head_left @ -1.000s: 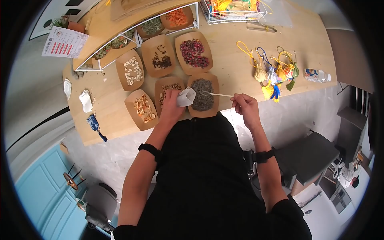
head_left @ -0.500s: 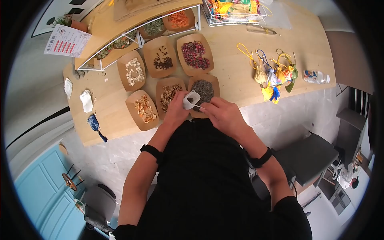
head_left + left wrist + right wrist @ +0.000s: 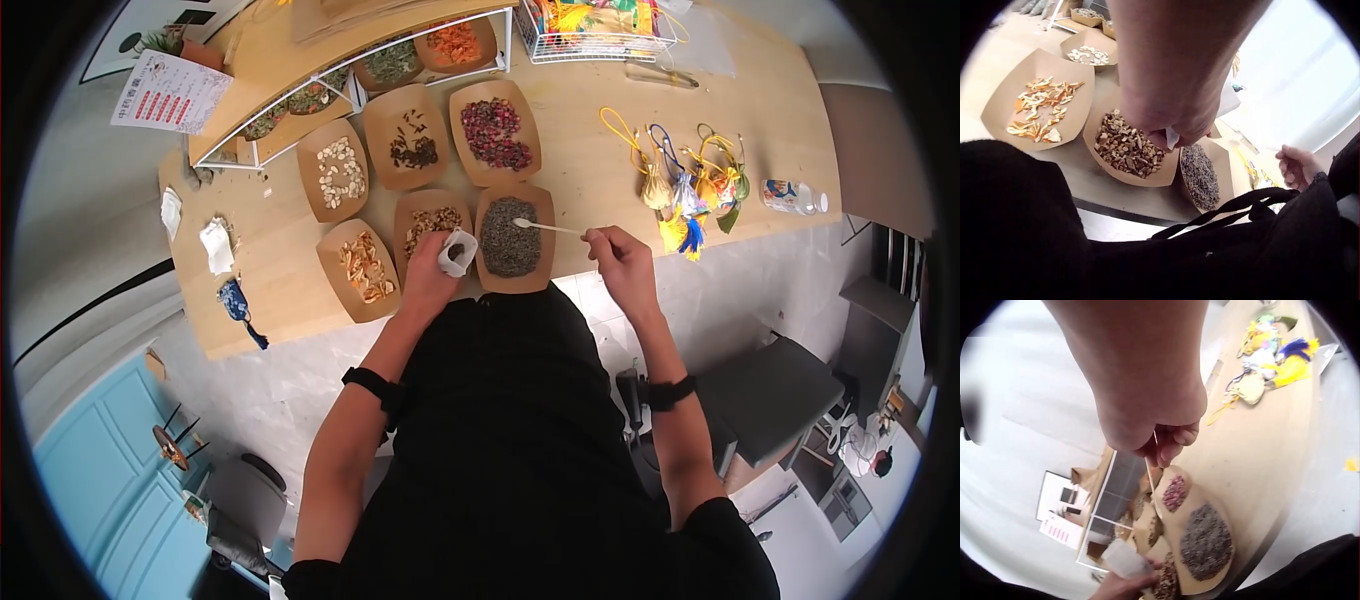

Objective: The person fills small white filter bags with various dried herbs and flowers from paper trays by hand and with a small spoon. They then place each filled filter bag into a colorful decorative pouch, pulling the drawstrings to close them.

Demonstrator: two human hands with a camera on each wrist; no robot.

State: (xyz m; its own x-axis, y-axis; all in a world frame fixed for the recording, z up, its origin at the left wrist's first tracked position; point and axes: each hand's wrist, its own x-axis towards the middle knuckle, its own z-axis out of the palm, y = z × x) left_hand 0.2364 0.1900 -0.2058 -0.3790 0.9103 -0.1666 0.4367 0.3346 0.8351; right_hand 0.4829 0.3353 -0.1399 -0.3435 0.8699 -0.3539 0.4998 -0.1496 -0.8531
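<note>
My left hand (image 3: 428, 278) grips a small white pouch (image 3: 458, 262), its mouth facing up with some dark bits showing inside. The pouch is held over the near edge of the tray of brown chopped pieces (image 3: 432, 218). Between thumb and fingers, my right hand (image 3: 626, 272) pinches the handle end of a thin white spoon (image 3: 555, 229). The spoon's bowl hangs over a brown paper tray (image 3: 543, 205) of grey-purple dried flower buds (image 3: 512, 255). In the right wrist view the spoon (image 3: 1151, 484) points down from my fingertips, and the pouch (image 3: 1125, 559) appears below.
Other paper trays hold rosebuds (image 3: 494, 132), dark cloves-like pieces (image 3: 412, 152), white slices (image 3: 340, 172) and orange peel strips (image 3: 366, 268). Tasselled sachets (image 3: 685, 190) and a clear bottle (image 3: 790, 196) stand at right. A shelf (image 3: 255, 95) and wire basket (image 3: 598, 47) are behind.
Half a second ago my right hand had the spoon at the pouch's mouth. It has since moved right, back over the grey-purple buds, while the pouch shifted slightly left.
</note>
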